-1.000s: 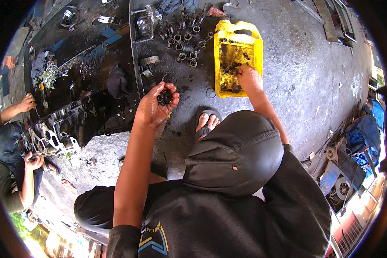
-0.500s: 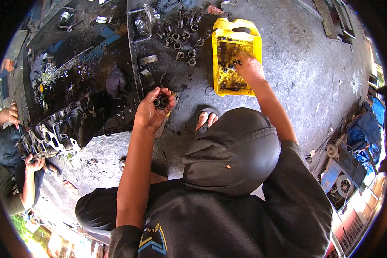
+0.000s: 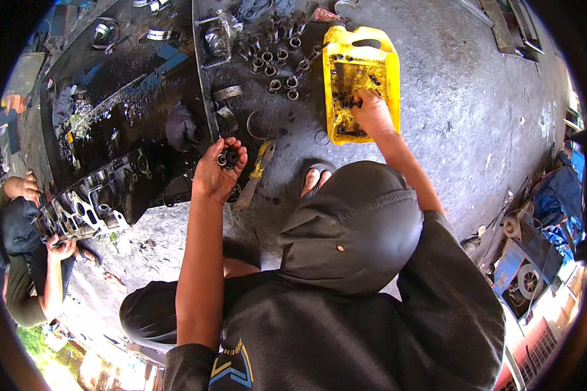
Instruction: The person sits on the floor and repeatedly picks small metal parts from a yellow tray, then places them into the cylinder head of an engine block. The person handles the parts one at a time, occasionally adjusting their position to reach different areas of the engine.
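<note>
My left hand [image 3: 210, 177], palm up with fingers curled, holds several small dark ring-shaped metal parts [image 3: 229, 158]. Just right of it, a scraper [image 3: 263, 159] with a yellow handle lies on the floor. My right hand [image 3: 374, 117] reaches into a yellow jerrycan [image 3: 394, 72] that lies on its side with its upper face cut away. Its fingers are pinched together among small dark metal parts; whatever is between them is hidden. Black oily grime coats the inside of the can.
Several oily ring-ended metal parts [image 3: 275, 85] stand left of the can. A dark oily tray [image 3: 127, 98] with a cloth bundle [image 3: 181, 126] fills the left. Another person [image 3: 29, 241] handles an engine part [image 3: 85, 212] at far left. Machinery [image 3: 525, 277] stands at right.
My left hand has moved left and slightly down with the small parts, uncovering the scraper. My right hand has shifted a little left and down inside the can.
</note>
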`<state>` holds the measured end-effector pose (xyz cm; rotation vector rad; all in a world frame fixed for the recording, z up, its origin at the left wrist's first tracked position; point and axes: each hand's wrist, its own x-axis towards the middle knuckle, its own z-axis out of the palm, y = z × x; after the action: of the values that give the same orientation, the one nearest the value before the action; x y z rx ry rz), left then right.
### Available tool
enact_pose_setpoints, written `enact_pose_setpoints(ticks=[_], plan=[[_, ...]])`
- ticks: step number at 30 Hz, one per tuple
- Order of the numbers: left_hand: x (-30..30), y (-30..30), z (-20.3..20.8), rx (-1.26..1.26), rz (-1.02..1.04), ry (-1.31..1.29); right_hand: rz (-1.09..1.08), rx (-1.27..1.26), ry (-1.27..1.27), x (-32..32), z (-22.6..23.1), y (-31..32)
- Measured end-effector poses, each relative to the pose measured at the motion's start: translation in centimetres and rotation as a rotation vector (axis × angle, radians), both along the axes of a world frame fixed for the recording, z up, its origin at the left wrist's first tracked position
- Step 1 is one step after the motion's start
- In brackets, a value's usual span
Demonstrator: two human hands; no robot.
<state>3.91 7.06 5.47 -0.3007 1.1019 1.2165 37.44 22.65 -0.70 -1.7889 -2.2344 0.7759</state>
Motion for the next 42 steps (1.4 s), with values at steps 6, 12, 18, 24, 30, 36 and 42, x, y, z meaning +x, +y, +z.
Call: enact_pose_setpoints(ticks=[6,12,18,24,30,36,42], plan=[[-0.4,-0.3,-0.1,-0.004,0.008,0.032,-0.181,-0.081,0.060,-0.9,0.1,-0.9],[-0.6,-0.6,-0.4,0.012,0.013,0.004,-0.094,0.155,-0.027,-0.7,-1.0,-1.1],[0.0,-1.2,-1.1,0.020,-0.005,0.003,-0.033,0.011,-0.027,0.4,-0.4,-0.6],[0.4,-1.5,-1.3,-0.020,-0.005,0.009,-0.041,-0.141,-0.044,-0.3,0.5,-1.4],[0.7,-1.3,-1.2,-0.016,-0.024,0.020,-0.112,0.039,-0.013,-2.4,-0.8,-1.7],[1.6,-0.9,-0.8,-0.036,-0.041,0.016,-0.162,0.016,-0.073,-2.9,-1.6,-1.0],[3.1,-0.8,-0.1,0.112,-0.037,-0.049,-0.269,-0.249,0.017,-2.2,2.9,0.1]])
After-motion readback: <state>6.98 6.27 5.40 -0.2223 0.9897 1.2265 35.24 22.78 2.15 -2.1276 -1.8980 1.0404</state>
